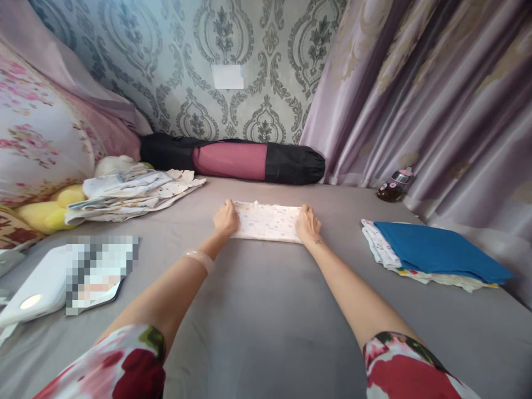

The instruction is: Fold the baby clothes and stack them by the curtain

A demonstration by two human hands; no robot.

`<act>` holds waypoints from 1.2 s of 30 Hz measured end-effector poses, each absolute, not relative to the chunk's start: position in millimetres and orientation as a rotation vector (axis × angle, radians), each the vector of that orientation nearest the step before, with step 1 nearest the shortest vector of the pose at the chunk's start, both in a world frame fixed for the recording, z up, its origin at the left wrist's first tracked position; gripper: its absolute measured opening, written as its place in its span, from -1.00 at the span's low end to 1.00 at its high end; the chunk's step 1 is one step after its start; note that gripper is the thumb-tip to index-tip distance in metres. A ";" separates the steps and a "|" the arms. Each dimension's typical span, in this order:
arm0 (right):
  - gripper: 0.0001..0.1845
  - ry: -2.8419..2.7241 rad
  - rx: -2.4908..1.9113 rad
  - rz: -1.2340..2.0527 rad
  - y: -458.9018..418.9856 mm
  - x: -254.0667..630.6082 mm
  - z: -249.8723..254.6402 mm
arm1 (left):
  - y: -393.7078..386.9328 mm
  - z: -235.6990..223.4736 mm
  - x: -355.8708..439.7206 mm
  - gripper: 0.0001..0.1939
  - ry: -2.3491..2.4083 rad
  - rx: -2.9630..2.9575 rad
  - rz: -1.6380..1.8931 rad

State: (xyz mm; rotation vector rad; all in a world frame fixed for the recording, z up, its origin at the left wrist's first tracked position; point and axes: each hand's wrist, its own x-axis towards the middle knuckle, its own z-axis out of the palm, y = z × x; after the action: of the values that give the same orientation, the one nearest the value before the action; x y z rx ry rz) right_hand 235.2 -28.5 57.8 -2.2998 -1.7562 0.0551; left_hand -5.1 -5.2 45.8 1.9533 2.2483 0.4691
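A small white patterned cloth [267, 221] lies folded into a flat rectangle on the grey bed sheet [266, 310]. My left hand [225, 218] rests on its left end with fingers curled over the edge. My right hand [307, 224] presses on its right end, fingers bent onto the fabric. Both arms reach straight forward, and a pale bangle sits on my left wrist.
A loose pile of light clothes [133, 191] lies at the left beside a yellow soft toy [50, 209]. Folded clothes topped by a blue one [436, 252] sit at the right. A black and red roll bag [236, 158] lies along the wall; a small bottle [394, 185] stands by the curtain.
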 end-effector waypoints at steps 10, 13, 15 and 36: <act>-0.61 -1.689 -2.337 0.093 -22.7 239.5 50.6 | -4.4 42.3 -1.5 -0.64 2.327 1.901 0.465; -0.61 -1.635 -2.348 0.142 -19.3 242.2 49.7 | -1.9 41.0 -1.8 -0.61 2.352 1.861 0.484; -0.61 -1.600 -2.348 0.185 -16.6 246.2 49.2 | -0.6 41.0 -2.6 -0.59 2.353 1.839 0.490; -0.40 -2.407 -1.797 0.139 -36.6 175.9 49.4 | -16.1 29.9 43.1 -0.50 1.798 2.647 0.306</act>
State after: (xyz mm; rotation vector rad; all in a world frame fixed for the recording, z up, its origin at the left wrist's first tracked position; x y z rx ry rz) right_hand 175.9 -36.6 49.4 -1.7971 -2.4069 0.1388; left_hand 43.1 -16.1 29.9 2.6475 1.7979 0.3060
